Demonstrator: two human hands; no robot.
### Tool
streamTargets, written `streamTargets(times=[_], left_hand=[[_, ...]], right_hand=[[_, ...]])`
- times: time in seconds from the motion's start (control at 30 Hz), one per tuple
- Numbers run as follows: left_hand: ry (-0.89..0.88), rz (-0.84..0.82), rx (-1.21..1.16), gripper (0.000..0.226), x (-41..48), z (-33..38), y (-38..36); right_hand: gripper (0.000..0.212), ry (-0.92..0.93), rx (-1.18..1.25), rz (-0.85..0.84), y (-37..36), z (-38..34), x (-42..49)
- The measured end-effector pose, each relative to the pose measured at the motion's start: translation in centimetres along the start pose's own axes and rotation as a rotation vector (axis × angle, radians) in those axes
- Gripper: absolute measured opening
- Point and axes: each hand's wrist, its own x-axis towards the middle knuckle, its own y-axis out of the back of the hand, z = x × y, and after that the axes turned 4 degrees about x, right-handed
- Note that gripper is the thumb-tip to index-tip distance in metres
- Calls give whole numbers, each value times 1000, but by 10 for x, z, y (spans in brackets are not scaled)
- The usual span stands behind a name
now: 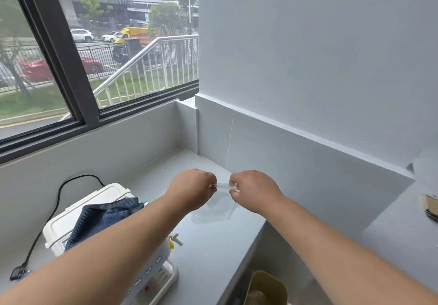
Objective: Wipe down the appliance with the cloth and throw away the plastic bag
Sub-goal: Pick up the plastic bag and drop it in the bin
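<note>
Window (pixel 35 44): dark-framed, far left, above the worktop's upstand; street and parked cars beyond.
Worktop (pixel 213 257): pale grey, running into the corner.
Plug (pixel 17 272): black, lying on the worktop at the far left; its cord (pixel 57 200) loops up and back behind the appliance.
Appliance (pixel 71 219): white, lidded, standing on the worktop left of centre; a small white tap (pixel 176 239) with a yellow tag on its front; a row of buttons and a drip tray below, partly hidden by the left forearm.
Cloth (pixel 106 217): dark blue, ribbed, draped loose over the appliance's lid and down its front.
Left hand (pixel 192 189): raised above the worktop, fingers (pixel 211 181) curled, pinching the left end of the bag's top edge.
Plastic bag (pixel 218 207): clear, held between the two hands; body hanging down toward the worktop, right of the appliance and apart from it; contents cannot be made out.
Right hand (pixel 251 191): just beside the left, fingers curled, pinching the right end of the same top edge.
Bin (pixel 272 278): tan, open-topped, down below the worktop's edge; something pale inside, too blurred to name.
</note>
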Motion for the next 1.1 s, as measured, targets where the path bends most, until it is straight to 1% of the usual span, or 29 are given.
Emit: streamTargets(times=[0.13,0.3,0.53,0.7,0.8,0.9,1.0,1.1], left_hand=[[-126,31,11,17,-13,30,2],[-188,5,1,19,-20,64,-3],[-253,-52,-33,21,-15,106,-32],[-311,-68,-29,22,5,143,-63],[-339,-94,-23,23,19,164,-83],[-326,-145,-47,23,30,177,-107],[-311,-192,-53,31,38,183,-136],[-297,-233,-51,46,46,183,-167]], right_hand=[[18,-29,-25,27,2,-7,-37],[18,-119,-79,32,5,9,-76],[20,-252,-56,-23,-3,59,-116],[8,-239,4,-47,-18,97,-130],[8,-232,8,-39,-32,123,-132],[10,-270,16,-37,-52,152,-134],[11,-307,39,-60,-74,178,-134],[10,-343,32,-84,-96,198,-131]])
